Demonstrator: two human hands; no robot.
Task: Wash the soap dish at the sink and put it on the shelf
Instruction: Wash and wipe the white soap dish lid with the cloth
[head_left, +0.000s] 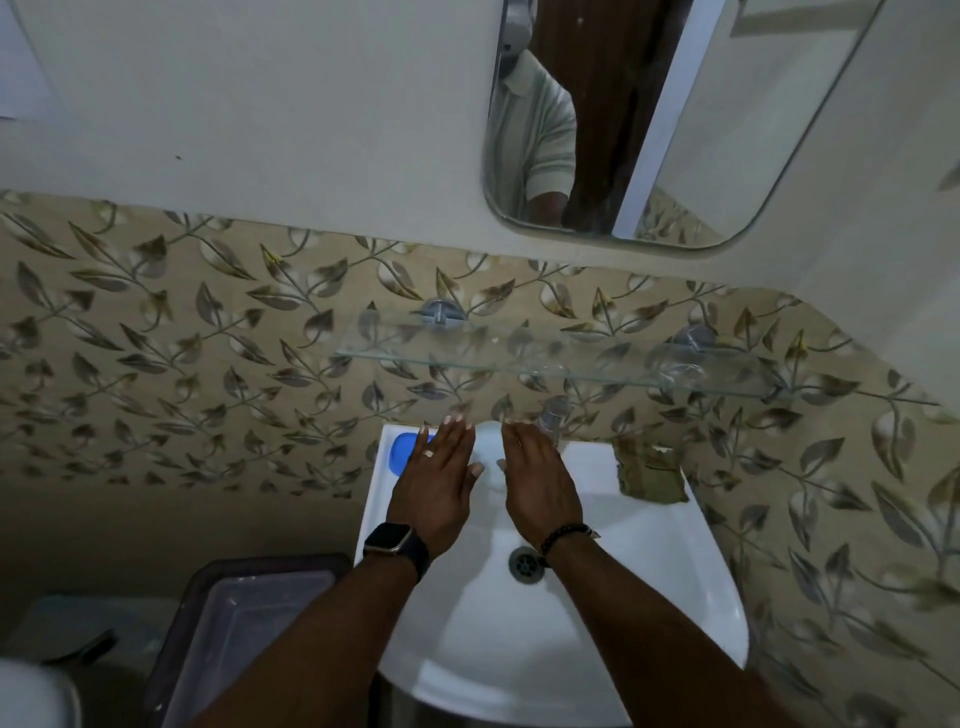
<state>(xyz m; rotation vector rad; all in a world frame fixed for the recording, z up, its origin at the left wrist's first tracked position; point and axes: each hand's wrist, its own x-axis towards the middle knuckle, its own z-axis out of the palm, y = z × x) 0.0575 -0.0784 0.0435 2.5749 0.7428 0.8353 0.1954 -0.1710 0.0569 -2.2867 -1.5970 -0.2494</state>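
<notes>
A blue soap dish (402, 453) lies on the back left corner of the white sink (649, 561), partly hidden behind the fingers of my left hand (436, 483). That hand is flat, fingers spread, palm down, holding nothing, just over the dish's right end. My right hand (540, 483) hovers beside it over the back of the basin, also flat and empty. The tap (553, 415) stands just beyond my right fingertips. A clear glass shelf (467, 356) is fixed to the tiled wall above the sink, with nothing I can make out on it.
A folded greenish cloth (649, 474) lies on the sink's back right corner. The drain (525, 564) is in the basin's middle. A lidded plastic bin (239, 623) stands on the floor at the left. A mirror (675, 130) hangs above the shelf.
</notes>
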